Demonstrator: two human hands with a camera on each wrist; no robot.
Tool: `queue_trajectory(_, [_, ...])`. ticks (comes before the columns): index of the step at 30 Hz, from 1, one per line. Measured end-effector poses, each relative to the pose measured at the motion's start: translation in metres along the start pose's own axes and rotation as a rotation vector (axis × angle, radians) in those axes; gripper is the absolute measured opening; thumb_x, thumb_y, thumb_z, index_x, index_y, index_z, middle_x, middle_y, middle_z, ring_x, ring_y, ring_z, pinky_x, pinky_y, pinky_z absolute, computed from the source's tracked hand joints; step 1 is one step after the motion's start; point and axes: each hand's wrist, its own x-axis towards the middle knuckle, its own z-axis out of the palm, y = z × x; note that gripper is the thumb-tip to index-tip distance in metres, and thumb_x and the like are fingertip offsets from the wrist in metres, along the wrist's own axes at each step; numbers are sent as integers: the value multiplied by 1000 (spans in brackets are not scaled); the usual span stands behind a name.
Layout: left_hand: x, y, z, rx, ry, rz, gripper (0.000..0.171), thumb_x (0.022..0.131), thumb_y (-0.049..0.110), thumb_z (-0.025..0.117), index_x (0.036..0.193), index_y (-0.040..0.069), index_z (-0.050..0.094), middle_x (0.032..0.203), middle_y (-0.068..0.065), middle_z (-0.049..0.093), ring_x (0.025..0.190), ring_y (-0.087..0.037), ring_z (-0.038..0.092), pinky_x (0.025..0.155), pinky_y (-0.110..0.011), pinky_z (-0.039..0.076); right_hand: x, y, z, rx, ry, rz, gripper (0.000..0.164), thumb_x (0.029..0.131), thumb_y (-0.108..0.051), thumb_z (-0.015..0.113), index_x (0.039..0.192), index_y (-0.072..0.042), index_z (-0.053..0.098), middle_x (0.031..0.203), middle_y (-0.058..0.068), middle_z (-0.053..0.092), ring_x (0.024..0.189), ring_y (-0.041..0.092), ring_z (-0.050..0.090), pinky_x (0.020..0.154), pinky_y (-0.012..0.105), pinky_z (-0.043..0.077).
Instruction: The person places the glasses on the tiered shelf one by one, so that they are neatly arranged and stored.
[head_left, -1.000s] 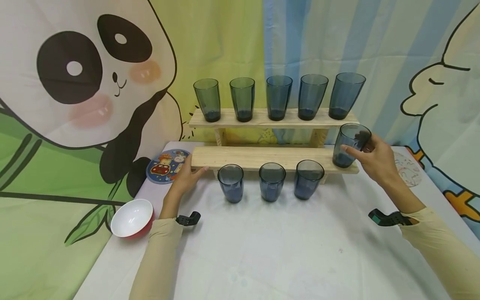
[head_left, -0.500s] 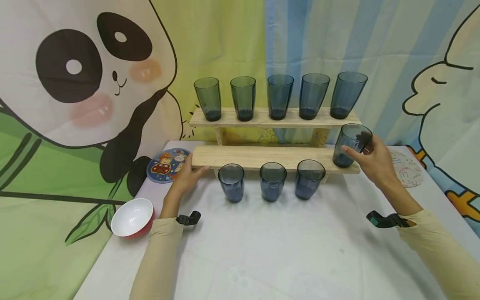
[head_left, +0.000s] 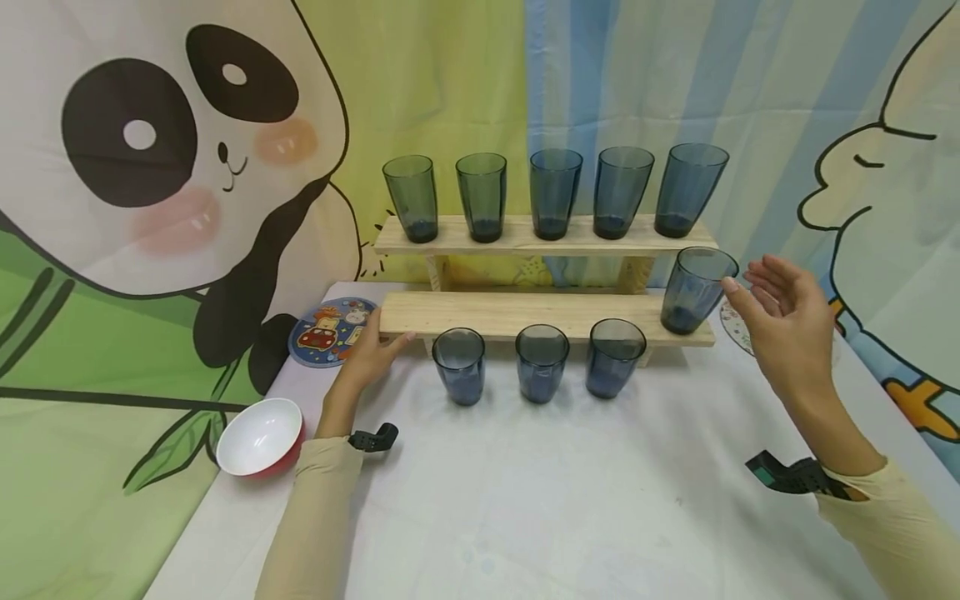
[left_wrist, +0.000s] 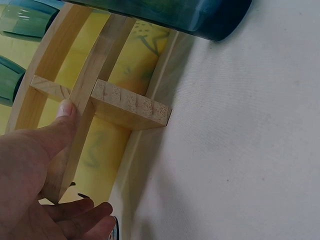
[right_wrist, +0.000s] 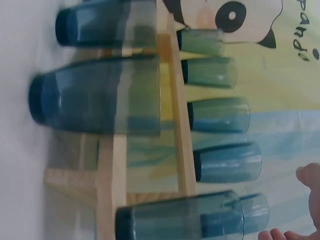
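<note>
My left hand (head_left: 365,354) holds the left end of the lower board of a two-tier wooden shelf (head_left: 517,315). In the left wrist view its thumb (left_wrist: 64,112) presses the board's edge, with the other fingers past its end. My right hand (head_left: 787,325) is off to the right of a blue glass tumbler (head_left: 693,287), fingers spread and thumb tip close to the glass. That tumbler stands upright at the right end of the lower board. In the right wrist view, only fingertips (right_wrist: 280,234) and the thumb show, near the tumbler's rim.
Several matching tumblers (head_left: 555,196) line the upper board. Three more stand on the white table before the shelf, the middle one (head_left: 542,367) among them. A white-and-red bowl (head_left: 261,437) and a round blue coaster (head_left: 326,333) lie left; a pale round coaster (head_left: 735,327) lies right.
My right hand has let go of the tumbler on the lower board and drawn back to the right, its fingers opening. The left hand stays on the shelf's end.
</note>
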Motion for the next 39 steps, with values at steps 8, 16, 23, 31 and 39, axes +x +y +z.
queue_trajectory(8, [0,0,-2,3,-8,12,90,106,39,64,168,5,7,169,-29,24,157,-46,25,129,-60,20,-42,24,39,4,-318,-25,83,101,-35,73,164,-2,30,162,24,43,149,39,43,116,19,41])
queue_trajectory(16, [0,0,-1,7,7,24,88,107,37,63,168,3,9,167,-30,26,156,-47,26,129,-60,20,-53,49,76,-78,-486,53,108,90,-55,80,166,-2,25,167,27,34,152,47,38,120,56,40])
queue_trajectory(23, [-2,1,0,-4,8,16,88,107,36,64,168,3,9,166,-31,27,155,-48,27,128,-60,21,-53,55,92,-101,-453,17,98,88,-57,82,157,1,41,154,30,50,144,47,49,116,58,44])
queue_trajectory(31, [-2,0,0,-7,1,32,87,107,34,63,167,2,8,165,-33,27,154,-49,28,128,-61,21,-54,55,97,-79,-419,-8,89,90,-50,83,152,3,46,155,29,50,143,46,50,114,46,47])
queue_trajectory(39, [0,-1,0,5,-6,24,89,107,37,64,168,3,8,166,-32,27,155,-49,28,128,-61,22,-57,59,97,-70,-388,-40,82,90,-46,84,148,1,51,150,28,56,139,46,55,115,50,46])
